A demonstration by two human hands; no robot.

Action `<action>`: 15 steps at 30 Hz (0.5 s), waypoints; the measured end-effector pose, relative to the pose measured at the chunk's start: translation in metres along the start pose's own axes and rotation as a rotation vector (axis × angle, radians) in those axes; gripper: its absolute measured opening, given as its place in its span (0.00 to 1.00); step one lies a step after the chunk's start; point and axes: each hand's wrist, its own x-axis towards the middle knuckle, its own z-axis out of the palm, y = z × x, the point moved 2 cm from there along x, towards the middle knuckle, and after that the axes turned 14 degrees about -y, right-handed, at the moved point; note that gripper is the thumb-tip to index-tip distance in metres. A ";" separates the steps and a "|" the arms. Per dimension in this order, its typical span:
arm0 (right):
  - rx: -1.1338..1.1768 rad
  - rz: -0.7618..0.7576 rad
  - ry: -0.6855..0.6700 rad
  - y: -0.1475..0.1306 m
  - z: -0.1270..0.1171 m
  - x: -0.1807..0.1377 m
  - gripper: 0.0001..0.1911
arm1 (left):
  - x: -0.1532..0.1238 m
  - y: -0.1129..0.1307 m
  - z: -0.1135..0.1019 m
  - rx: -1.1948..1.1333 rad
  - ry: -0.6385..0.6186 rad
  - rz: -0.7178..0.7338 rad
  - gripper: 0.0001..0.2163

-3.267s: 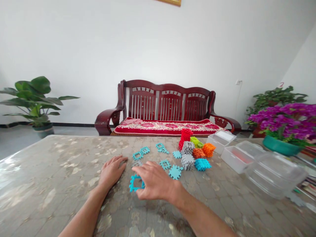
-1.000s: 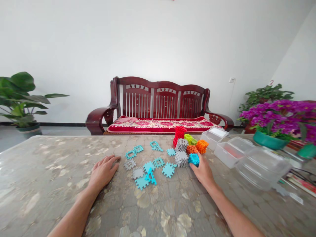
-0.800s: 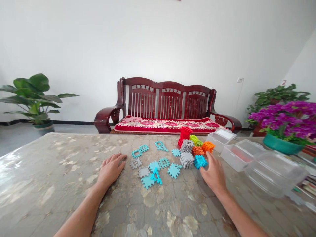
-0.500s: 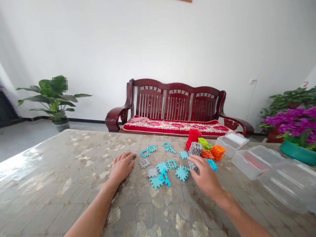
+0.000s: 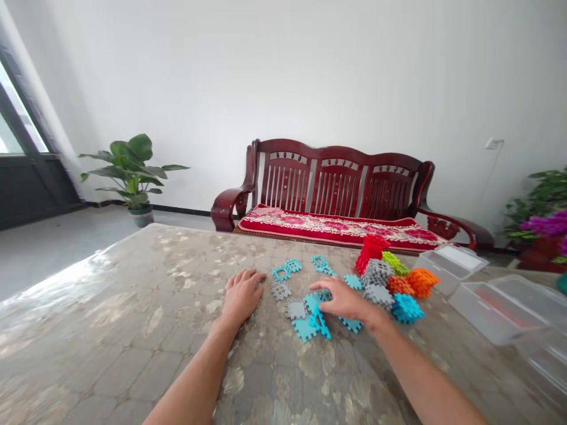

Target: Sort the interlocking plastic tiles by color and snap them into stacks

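My left hand (image 5: pixel 241 298) lies palm down on the table, its fingers loosely spread and holding nothing. Just right of its fingertips is a grey window-patterned tile (image 5: pixel 280 290), with a plain grey tile (image 5: pixel 296 309) nearer to me. My right hand (image 5: pixel 343 298) hovers over the loose teal interlocking tiles, thumb and fingers apart, partly hiding some of them. Below its thumb are a teal square tile (image 5: pixel 304 328) and a bright blue openwork piece (image 5: pixel 319 321). Farther back lie teal frame tiles (image 5: pixel 281 273) and another teal tile (image 5: pixel 353 281).
Right of my right hand are piles of grey tiles (image 5: pixel 378 295), blue tiles (image 5: pixel 407 309), orange tiles (image 5: pixel 423 282), red tiles (image 5: pixel 371 251) and green tiles (image 5: pixel 396 263). Clear plastic boxes (image 5: pixel 496 316) stand farther right. A wooden bench (image 5: pixel 339 183) is behind the table (image 5: pixel 177 319).
My right hand has moved left from beside the grey pile to above the teal tiles. My left hand still rests beside the tiles. The view has turned to the left.
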 end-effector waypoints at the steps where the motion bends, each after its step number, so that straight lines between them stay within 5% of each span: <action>1: -0.040 -0.023 -0.004 -0.004 0.000 -0.006 0.28 | 0.000 0.000 0.000 -0.002 0.000 -0.001 0.17; 6: -0.137 -0.072 -0.122 -0.020 0.017 -0.024 0.33 | -0.001 0.001 -0.001 0.009 0.007 0.006 0.17; 10: -0.095 -0.042 -0.021 -0.023 0.030 -0.026 0.23 | -0.001 0.001 -0.002 0.018 -0.009 -0.001 0.18; 15: -0.089 -0.026 0.034 -0.014 0.028 -0.032 0.24 | 0.000 0.000 -0.001 0.001 -0.004 0.006 0.17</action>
